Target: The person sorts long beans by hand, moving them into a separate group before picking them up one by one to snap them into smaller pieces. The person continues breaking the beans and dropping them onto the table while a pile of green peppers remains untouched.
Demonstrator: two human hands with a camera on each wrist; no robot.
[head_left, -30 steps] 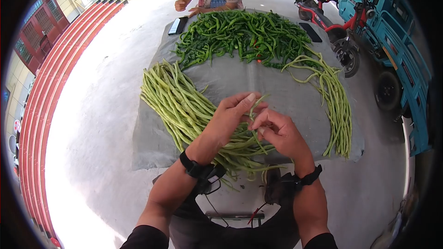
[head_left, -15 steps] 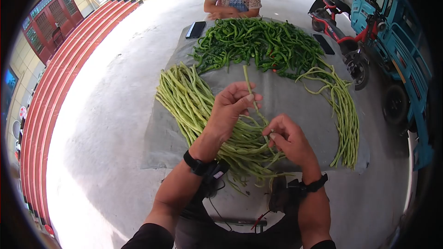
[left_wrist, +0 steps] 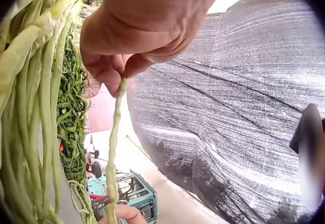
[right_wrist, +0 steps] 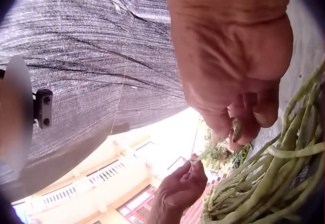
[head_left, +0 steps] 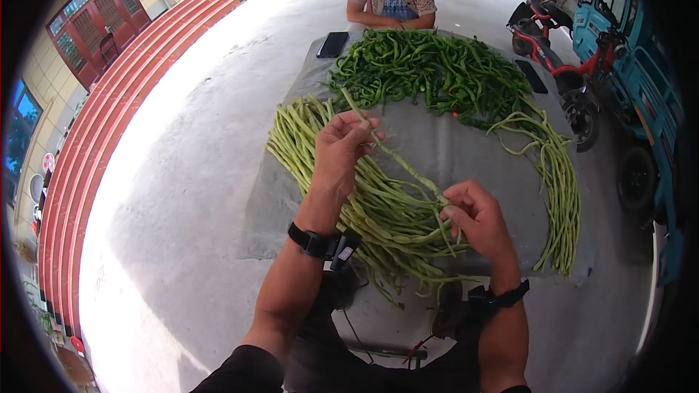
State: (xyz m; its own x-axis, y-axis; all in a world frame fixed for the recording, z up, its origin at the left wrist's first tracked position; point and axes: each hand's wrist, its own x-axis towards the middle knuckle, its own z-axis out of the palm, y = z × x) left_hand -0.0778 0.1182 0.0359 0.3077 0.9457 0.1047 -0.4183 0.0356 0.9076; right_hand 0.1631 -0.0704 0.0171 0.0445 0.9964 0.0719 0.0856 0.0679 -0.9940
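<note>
One long green bean is stretched between the two hands above a large bean pile. My left hand pinches it between thumb and fingers, with one end sticking up past the fingertips. Lower and to the right, my right hand pinches the other end. In the left wrist view the bean runs from the left hand down to the right fingers. The right wrist view has the right hand holding a bean end, and the left hand beyond.
Green peppers are heaped at the table's far side, between two phones. A smaller bundle of beans lies along the right of the grey cloth. Across the table sits a person. Vehicles stand at right.
The hands have moved apart, the left hand up and leftward, so the bean between them is stretched out. The head view has shifted, and the person opposite now has both arms on the table.
</note>
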